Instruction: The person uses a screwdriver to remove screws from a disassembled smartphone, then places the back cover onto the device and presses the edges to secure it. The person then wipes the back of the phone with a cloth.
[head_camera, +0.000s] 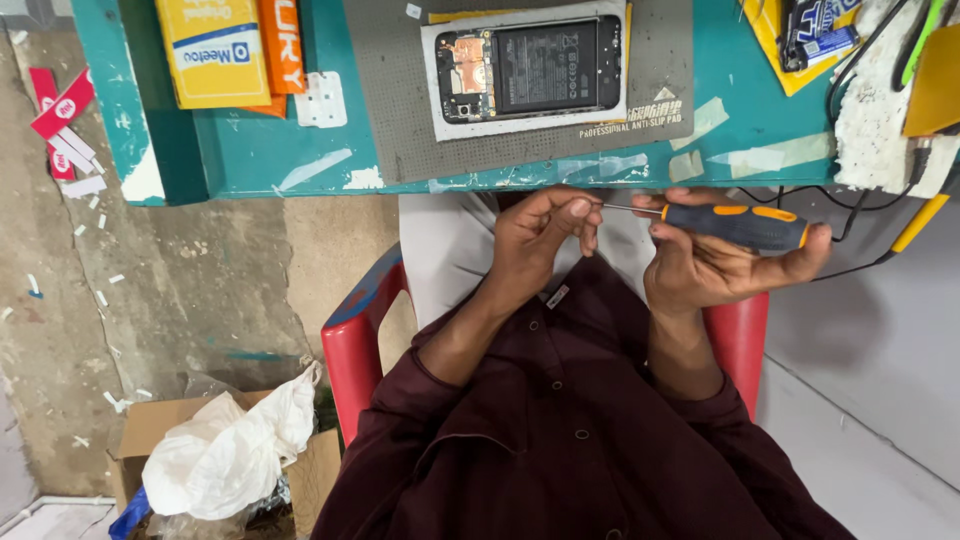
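In the middle of the frame, just below the edge of the teal worktop (300, 160), the person holds a small screwdriver (735, 226) with a black and orange handle. The right hand (715, 262) wraps its grip loosely around the handle, fingers curled over it and the palm partly open beneath. The left hand (545, 235) has its grip pressed together at the thin metal shaft, fingertips pinching close to the tip; whether a screw sits there is too small to tell.

At the upper centre of the frame lies an opened phone (528, 70), back cover off, battery and board exposed, resting on a grey mat (400, 120). It is well apart from both hands. Yellow and orange boxes (225, 50) lie at the upper left.

Judging by the pose, the tip is being checked or loaded. It seems best done with the shaft kept level, the left fingers steady, and the hands held over the lap so that anything dropped is caught.
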